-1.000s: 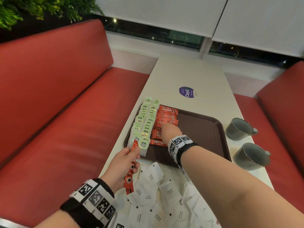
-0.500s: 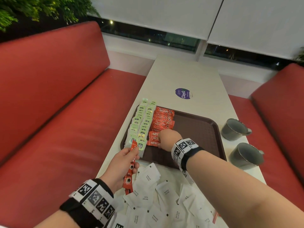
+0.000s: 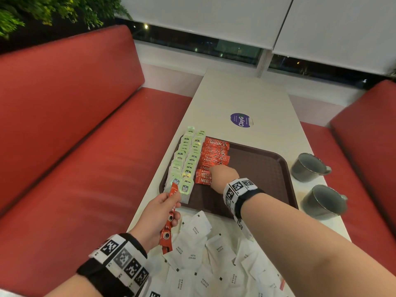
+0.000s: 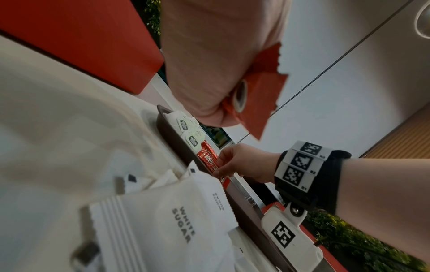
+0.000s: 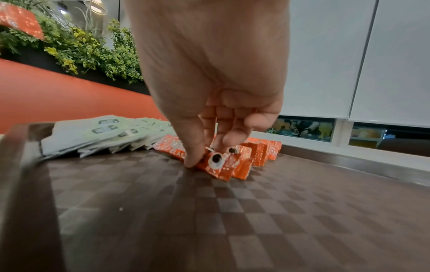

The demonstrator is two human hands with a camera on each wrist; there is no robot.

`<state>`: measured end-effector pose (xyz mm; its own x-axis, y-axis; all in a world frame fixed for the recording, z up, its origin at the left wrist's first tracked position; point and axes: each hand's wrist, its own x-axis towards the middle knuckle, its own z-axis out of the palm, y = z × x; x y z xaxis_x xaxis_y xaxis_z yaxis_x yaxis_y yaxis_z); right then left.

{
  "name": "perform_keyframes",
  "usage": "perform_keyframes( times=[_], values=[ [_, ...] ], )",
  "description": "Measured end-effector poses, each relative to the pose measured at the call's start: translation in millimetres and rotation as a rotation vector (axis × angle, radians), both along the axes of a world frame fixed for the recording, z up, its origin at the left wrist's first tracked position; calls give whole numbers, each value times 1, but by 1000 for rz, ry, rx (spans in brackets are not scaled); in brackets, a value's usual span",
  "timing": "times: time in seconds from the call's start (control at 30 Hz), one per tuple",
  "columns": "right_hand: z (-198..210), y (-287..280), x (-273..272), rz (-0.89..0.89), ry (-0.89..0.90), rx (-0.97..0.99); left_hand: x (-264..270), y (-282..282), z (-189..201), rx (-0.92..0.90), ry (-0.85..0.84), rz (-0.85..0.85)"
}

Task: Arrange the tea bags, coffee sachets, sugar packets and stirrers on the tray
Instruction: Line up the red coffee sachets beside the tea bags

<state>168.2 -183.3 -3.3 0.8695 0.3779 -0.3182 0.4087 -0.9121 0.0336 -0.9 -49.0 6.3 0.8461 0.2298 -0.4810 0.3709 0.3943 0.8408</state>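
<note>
Head view: on the tray (image 3: 267,168), the right hand (image 3: 224,175) pinches the nearest coffee sachet (image 3: 202,180) in its row, beside the tea bags (image 3: 186,159). Short of the tray, the left hand (image 3: 157,215) grips spare sachets (image 3: 168,228) above loose sugar packets (image 3: 214,260).

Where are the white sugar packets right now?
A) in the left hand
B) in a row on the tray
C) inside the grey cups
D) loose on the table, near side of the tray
D: the white sugar packets lie in a loose heap on the table in front of the tray, which holds only tea bags and Nescafe coffee sachets.
</note>
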Motion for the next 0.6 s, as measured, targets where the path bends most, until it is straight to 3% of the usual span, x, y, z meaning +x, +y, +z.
perform_keyframes(
  times=[0.33,0.6],
  values=[
    [0,3,2,-22,8,79,3,1,1,-8,14,-9],
    [3,3,-2,-60,11,112,5,-2,6,-149,36,36]
  ],
)
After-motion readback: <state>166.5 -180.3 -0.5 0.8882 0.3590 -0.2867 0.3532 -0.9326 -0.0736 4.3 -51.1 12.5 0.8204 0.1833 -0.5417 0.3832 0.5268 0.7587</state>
